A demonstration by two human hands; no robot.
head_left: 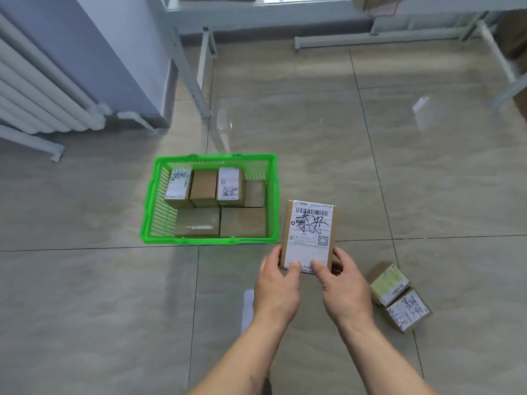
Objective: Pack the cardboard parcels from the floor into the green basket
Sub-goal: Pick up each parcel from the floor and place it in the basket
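Note:
A flat cardboard parcel (309, 232) with a white shipping label and black handwriting is held above the floor, just right of the green basket (148, 203). My left hand (278, 286) grips its near left corner and my right hand (343, 289) grips its near right corner, thumbs on the label. The green basket stands on the tiles and holds several cardboard parcels (204, 188), some with white labels. Two more labelled parcels (389, 282) (407, 310) lie on the floor to the right of my right hand.
A white radiator (37, 95) lines the wall at the left. White metal table legs (188, 67) stand behind the basket, and another frame (499, 55) stands at the far right. A pale sheet (247, 309) lies on the floor under my left wrist.

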